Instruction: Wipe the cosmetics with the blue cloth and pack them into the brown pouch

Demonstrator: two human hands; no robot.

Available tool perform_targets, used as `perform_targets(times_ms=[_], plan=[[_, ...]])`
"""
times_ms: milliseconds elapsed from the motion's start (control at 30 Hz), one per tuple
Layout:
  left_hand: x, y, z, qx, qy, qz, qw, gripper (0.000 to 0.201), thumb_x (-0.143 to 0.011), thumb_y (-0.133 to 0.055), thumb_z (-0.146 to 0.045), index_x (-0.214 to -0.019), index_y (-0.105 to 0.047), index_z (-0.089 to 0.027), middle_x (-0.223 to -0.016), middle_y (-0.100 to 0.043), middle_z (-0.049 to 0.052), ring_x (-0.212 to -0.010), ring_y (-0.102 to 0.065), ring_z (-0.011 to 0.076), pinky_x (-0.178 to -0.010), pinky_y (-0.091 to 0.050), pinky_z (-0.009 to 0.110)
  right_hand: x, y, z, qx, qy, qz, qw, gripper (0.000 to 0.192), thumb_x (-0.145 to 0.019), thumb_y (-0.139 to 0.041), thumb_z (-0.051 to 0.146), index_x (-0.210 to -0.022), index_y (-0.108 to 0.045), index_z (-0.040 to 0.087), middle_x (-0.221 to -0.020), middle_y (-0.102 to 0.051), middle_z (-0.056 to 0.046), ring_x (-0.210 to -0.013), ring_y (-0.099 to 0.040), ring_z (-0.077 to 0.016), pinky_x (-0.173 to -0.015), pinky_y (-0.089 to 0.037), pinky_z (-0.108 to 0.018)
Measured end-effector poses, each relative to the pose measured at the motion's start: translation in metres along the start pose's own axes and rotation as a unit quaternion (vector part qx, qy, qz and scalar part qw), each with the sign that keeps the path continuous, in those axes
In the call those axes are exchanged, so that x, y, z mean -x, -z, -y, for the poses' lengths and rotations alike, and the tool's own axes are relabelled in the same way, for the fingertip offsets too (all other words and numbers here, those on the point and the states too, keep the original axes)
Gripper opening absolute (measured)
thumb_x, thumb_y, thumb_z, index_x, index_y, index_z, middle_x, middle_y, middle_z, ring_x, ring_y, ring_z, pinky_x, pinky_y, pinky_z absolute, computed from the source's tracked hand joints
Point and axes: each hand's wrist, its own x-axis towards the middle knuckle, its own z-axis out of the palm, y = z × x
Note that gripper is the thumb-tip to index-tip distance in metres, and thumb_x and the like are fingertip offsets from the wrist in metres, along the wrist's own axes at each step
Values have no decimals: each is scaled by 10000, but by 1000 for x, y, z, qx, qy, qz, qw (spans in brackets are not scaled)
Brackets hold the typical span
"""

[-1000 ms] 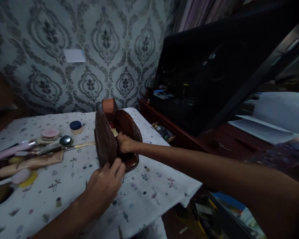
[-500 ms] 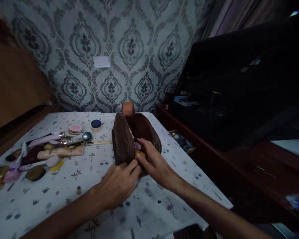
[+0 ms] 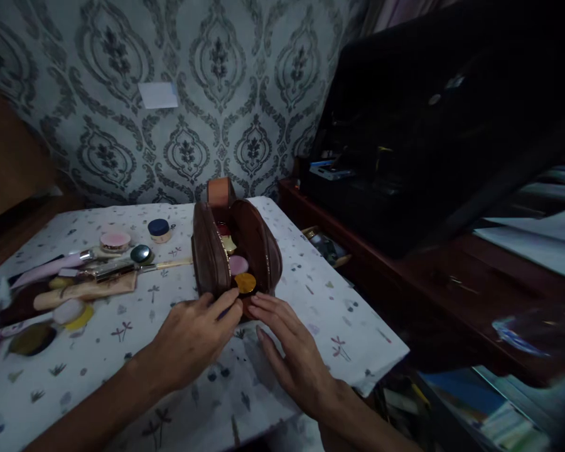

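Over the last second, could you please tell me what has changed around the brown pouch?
The right hand came out of the brown pouch and now lies open on the tablecloth just in front of it. A pink round item and a gold disc now show in the opening. The left hand stays at the pouch's near end. The cosmetics on the left lie as before.

Clothed table (image 3: 282,376) w/ pouch (image 3: 216,257), cosmetics (image 3: 75,282)

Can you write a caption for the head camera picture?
Two hands, left and right, at the near end of an open brown pouch on a table.
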Motion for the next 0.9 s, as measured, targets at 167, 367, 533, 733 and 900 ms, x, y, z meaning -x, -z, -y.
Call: perform_targets(times_ms=[167,367,533,733,900], plan=[[1,1,5,-8,-12,-4,1000,213,-936,-468,-131,-1037,-651,-170,-1208,-702,93,-781,-707,207,-466,-535,278,3,-4,0,15,10,-17,1000,550,-906,-458,2,-1409,-475,225,-1314,-625,-124,-1311,-540,-228,-1070,-515,-448],[-1,-1,5,58,-1,-18,998,241,-988,-409,-190,-1042,-642,-160,-1178,-712,101,-801,-719,198,-537,-574,282,0,-7,-2,4,17,-44,999,525,-891,-471,-14,-1361,-510,216,-1289,-637,-127,-1266,-571,-224,-1032,-543,-425],[-4,3,13,183,15,-46,982,231,-1005,-429,-238,-1052,-643,-163,-1142,-723,90,-859,-726,168,-674,-593,261,-8,-11,2,13,43,-81,996,445,-867,-498,-50,-1223,-602,196,-1189,-672,-128,-1186,-613,-223,-980,-557,-399],[-4,8,38,410,60,-80,907,242,-989,-473,-245,-939,-683,-135,-936,-740,113,-864,-708,162,-757,-550,229,-17,-26,12,30,161,-77,984,338,-821,-505,-49,-1057,-652,143,-1111,-686,-159,-1163,-612,-241,-933,-553,-367],[-1,9,55,532,109,-74,836,272,-953,-538,-309,-863,-711,-118,-861,-739,116,-788,-692,166,-738,-534,235,-30,-57,22,3,219,-8,976,302,-846,-468,-15,-1021,-652,148,-986,-714,-123,-1051,-636,-229,-863,-568,-332]])
